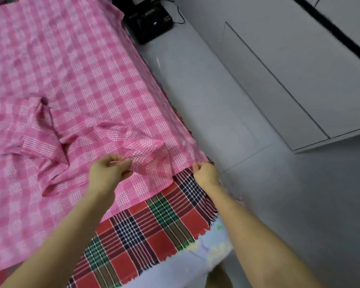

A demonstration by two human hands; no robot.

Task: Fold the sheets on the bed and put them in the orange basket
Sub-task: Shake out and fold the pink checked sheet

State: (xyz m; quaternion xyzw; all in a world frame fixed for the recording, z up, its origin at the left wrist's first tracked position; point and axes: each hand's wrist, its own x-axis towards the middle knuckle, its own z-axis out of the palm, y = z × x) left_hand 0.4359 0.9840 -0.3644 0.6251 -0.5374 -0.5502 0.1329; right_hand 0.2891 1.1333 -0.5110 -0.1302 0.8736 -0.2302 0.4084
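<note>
A pink checked sheet (75, 84) covers most of the bed, rumpled into folds near its middle. My left hand (109, 170) pinches a raised fold of this sheet near its front edge. My right hand (205, 173) grips the sheet's corner at the bed's right edge. Under the pink sheet lies a red, green and navy plaid sheet (146, 231), showing at the near end of the bed. The orange basket is not in view.
A pale printed cover (214, 248) shows beneath the plaid sheet at the bed's near corner. Grey tiled floor (247, 183) runs along the right of the bed. A black device with cables (152, 23) sits on the floor at the top. A grey cabinet (299, 80) stands at the right.
</note>
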